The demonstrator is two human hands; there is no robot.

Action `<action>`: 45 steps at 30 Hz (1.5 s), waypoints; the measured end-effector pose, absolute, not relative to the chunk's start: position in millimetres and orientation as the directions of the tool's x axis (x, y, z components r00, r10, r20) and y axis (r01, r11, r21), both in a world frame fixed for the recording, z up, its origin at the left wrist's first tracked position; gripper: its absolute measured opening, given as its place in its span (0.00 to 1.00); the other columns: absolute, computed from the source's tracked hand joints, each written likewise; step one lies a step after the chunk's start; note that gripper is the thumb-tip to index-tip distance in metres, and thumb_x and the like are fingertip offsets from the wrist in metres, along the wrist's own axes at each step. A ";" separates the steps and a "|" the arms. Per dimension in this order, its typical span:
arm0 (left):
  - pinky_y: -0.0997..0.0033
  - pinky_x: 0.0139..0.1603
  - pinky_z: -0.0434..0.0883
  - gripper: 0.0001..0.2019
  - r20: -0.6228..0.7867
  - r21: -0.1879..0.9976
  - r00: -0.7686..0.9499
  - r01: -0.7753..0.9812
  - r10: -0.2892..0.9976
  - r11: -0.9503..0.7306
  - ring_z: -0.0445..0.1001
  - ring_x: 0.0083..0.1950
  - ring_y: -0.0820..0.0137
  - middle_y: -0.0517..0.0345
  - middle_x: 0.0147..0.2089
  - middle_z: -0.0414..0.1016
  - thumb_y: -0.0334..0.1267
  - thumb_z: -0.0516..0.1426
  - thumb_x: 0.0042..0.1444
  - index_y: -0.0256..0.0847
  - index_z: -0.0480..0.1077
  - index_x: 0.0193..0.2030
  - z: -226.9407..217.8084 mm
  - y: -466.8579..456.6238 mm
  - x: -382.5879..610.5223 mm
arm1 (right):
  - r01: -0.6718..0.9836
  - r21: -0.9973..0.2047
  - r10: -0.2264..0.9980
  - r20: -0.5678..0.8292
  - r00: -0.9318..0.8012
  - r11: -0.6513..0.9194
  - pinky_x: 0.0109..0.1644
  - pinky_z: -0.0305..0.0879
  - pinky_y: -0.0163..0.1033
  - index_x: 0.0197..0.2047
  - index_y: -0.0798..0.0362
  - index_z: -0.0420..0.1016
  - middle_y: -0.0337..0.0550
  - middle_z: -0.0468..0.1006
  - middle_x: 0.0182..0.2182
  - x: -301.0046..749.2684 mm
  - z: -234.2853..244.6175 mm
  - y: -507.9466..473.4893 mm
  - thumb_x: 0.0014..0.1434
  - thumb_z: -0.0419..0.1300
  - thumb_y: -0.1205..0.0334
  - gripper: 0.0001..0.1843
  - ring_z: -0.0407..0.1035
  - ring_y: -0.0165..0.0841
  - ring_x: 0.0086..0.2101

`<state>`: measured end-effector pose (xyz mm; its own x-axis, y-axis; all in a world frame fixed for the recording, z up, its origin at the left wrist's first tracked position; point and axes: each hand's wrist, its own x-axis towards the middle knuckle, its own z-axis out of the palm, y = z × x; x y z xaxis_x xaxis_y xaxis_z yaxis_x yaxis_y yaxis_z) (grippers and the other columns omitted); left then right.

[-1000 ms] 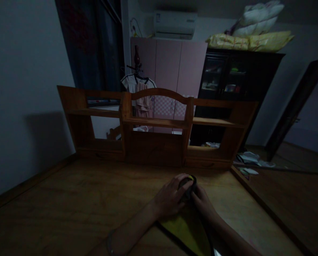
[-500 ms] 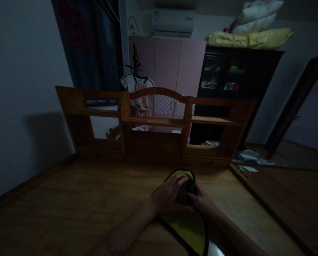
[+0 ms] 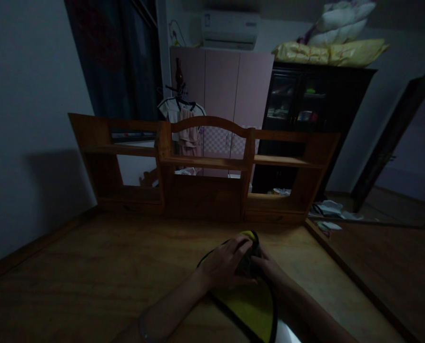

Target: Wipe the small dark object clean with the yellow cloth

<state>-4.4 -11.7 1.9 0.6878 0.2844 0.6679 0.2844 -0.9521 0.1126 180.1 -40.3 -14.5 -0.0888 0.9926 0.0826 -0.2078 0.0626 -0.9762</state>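
Observation:
A yellow cloth [image 3: 250,302] with black edging lies on the wooden surface in front of me, its far end bunched up and showing a dark grey side. My left hand [image 3: 226,262] is curled over the bunched end from the left, the fingers bent around its top and the thumb stretched across the near side. On the right, my right hand [image 3: 267,267] grips the same grey fold, its fingers partly hidden behind the cloth. The cloth's near half spreads toward me between my forearms.
Beyond the wooden tabletop [image 3: 108,267] stands a wooden shelf unit [image 3: 205,162]. A wall [image 3: 26,119] borders the left side, and a raised wooden edge [image 3: 344,264] runs along the right. Something white and shiny [image 3: 286,333] shows beside the cloth's near end.
The far end of the cloth has been gathered in more tightly under my left hand, so less yellow shows there. Both hands keep their grip; the view has shifted slightly.

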 end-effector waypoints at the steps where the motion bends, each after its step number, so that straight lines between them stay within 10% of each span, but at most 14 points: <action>1: 0.53 0.58 0.70 0.45 0.662 0.111 0.692 0.288 0.287 -0.951 0.62 0.64 0.53 0.40 0.64 0.56 0.62 0.58 0.54 0.40 0.43 0.69 2.5 -12.0 -4.7 | -0.201 -0.977 0.991 0.089 -0.097 0.068 0.49 0.68 0.44 0.51 0.52 0.71 0.44 0.77 0.46 180.0 -16.0 -39.6 0.43 0.61 0.67 0.28 0.71 0.44 0.46; 19: 0.54 0.59 0.70 0.42 0.685 0.016 0.690 0.307 0.234 -0.952 0.63 0.62 0.54 0.41 0.61 0.60 0.62 0.58 0.54 0.39 0.50 0.67 3.0 -12.5 -6.4 | -0.070 -0.984 0.980 0.171 -0.099 0.164 0.50 0.68 0.48 0.45 0.55 0.77 0.47 0.80 0.42 185.1 -15.9 -36.3 0.48 0.63 0.63 0.19 0.72 0.47 0.44; 28: 0.54 0.50 0.75 0.41 0.712 0.057 0.628 0.392 0.312 -0.918 0.67 0.58 0.53 0.40 0.59 0.62 0.63 0.58 0.52 0.40 0.51 0.65 -4.3 -8.4 -5.3 | 0.377 -0.829 0.900 0.434 -0.030 0.412 0.42 0.69 0.40 0.50 0.54 0.74 0.44 0.79 0.42 184.8 -2.3 -42.6 0.54 0.61 0.65 0.19 0.73 0.42 0.40; 45: 0.55 0.55 0.73 0.40 0.731 0.039 0.620 0.379 0.285 -0.925 0.67 0.57 0.55 0.43 0.58 0.63 0.62 0.59 0.52 0.40 0.53 0.63 -2.6 -8.4 -5.6 | -0.108 -0.993 0.987 0.057 -0.151 0.041 0.46 0.70 0.44 0.40 0.54 0.79 0.45 0.81 0.39 174.9 5.7 -47.4 0.45 0.62 0.65 0.16 0.73 0.46 0.42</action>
